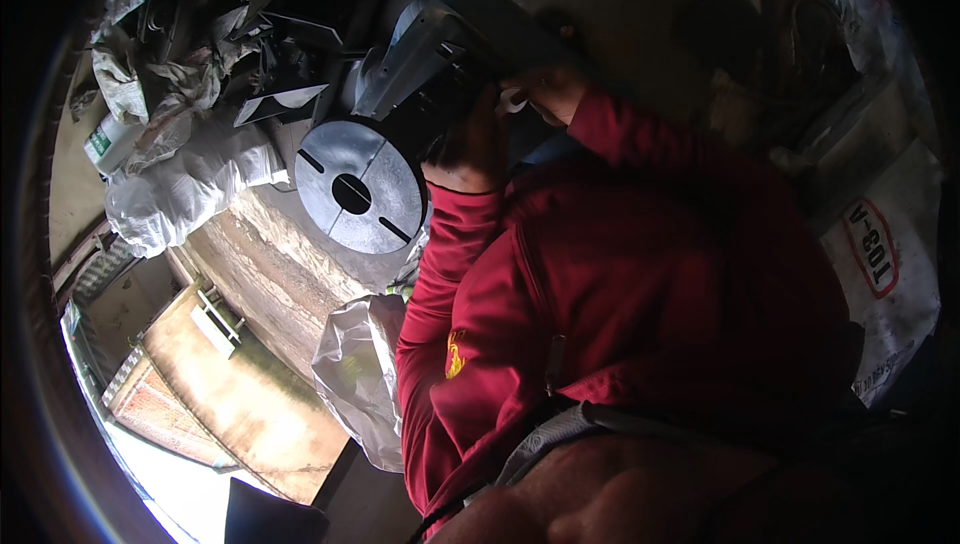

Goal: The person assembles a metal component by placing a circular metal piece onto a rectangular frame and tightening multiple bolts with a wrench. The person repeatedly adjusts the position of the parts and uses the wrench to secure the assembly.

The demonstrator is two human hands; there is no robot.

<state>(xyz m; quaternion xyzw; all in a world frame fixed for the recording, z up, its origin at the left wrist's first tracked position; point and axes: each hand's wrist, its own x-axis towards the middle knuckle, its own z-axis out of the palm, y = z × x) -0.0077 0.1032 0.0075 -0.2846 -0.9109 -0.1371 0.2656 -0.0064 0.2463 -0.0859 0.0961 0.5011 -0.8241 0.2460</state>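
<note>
Both hands close together, upper middle of view, sleeves dark red; hands do not overlap visibly.

Left hand (472,152): raised beside a dark, shadowed assembly (432,96), which lies just to its upper left. Fingers mostly lost in shadow; cannot tell whether they grip or only rest against it.

Right hand (553,94): up and to the right of the left hand, fingers bent toward it. A small pale curved strip (513,101) lies at its fingertips, in the gap between the two hands. Contact appears likely; firmness of grip cannot be told.

Just left of the left hand: flat round grey metal disc (322,206), dark round hole at centre, two narrow dark slots, a thin line across its face. Its face is turned toward the camera; its upper edge is next to the assembly. Above the left hand: grey angled metal panel (402,56), sloping, adjoining the assembly.

Surroundings. Farther left of the hands, past the disc: bulky white plastic-wrapped bundle (195,184). Upper left of the hands: heap of dark, angular scrap-like pieces (290,29). Below the left hand, against its sleeve: crumpled whitish plastic bag (362,374). Well to the lower right of the right hand: white sack with red-outlined print (905,244).
</note>
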